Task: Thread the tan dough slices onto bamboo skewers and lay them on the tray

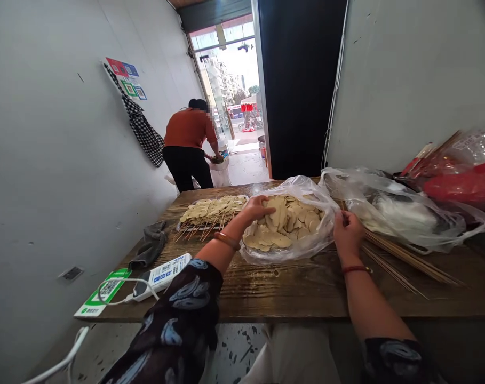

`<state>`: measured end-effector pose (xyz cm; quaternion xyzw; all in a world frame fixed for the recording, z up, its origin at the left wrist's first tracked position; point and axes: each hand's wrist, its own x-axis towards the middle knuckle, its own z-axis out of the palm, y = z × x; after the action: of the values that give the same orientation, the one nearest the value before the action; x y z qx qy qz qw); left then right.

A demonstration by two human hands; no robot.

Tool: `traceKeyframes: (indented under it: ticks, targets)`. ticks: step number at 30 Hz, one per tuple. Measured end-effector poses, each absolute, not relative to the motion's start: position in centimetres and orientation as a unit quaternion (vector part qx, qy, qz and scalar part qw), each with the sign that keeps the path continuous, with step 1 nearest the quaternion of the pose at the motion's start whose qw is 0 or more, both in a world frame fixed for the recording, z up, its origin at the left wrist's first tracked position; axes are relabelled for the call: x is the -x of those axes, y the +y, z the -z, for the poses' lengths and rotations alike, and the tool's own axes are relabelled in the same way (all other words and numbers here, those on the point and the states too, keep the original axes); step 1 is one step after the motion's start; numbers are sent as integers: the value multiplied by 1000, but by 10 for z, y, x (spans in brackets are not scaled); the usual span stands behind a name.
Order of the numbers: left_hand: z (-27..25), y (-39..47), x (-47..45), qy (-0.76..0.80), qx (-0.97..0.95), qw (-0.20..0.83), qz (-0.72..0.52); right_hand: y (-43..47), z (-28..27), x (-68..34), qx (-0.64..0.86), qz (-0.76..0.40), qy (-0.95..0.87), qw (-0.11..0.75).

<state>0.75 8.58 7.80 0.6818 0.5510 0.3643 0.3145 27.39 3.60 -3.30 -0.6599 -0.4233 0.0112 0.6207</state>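
Note:
A clear plastic bag (306, 253) lies opened on the table, full of thin, pale beige round slices (302, 218). My left hand (255, 209) reaches over the bag's left side, its thumb and fingers closed around a few of these slices. At the opposite rim, my right hand (348, 234) has its curled fingers closed on the bag's edge. Left of the bag, a tray (204, 228) carries rows of similar slices threaded on thin wooden skewers, whose bare ends point toward me. Loose bamboo skewers (410, 261) lie to the right of my right hand.
Another plastic bag (402, 208) and red packaging (462, 184) crowd the table's right side. A dark cloth (149, 242), a white device with a cable (166, 274) and a green code card (104, 293) sit at the left. Beyond the table a person (190, 133) bends over a sack.

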Motion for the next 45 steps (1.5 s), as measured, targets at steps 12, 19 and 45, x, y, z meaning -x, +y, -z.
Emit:
traceKeyframes:
  ticks: [12, 19, 45]
  targets:
    - [-37, 84, 2, 567, -770, 72, -284, 31, 30, -271, 658, 2, -445, 608]
    - [-34, 46, -3, 554, -727, 92, -395, 19, 14, -263, 659, 58, -466, 587]
    - [-21, 13, 20, 335, -313, 681, -571, 81, 15, -265, 624, 164, -678, 352]
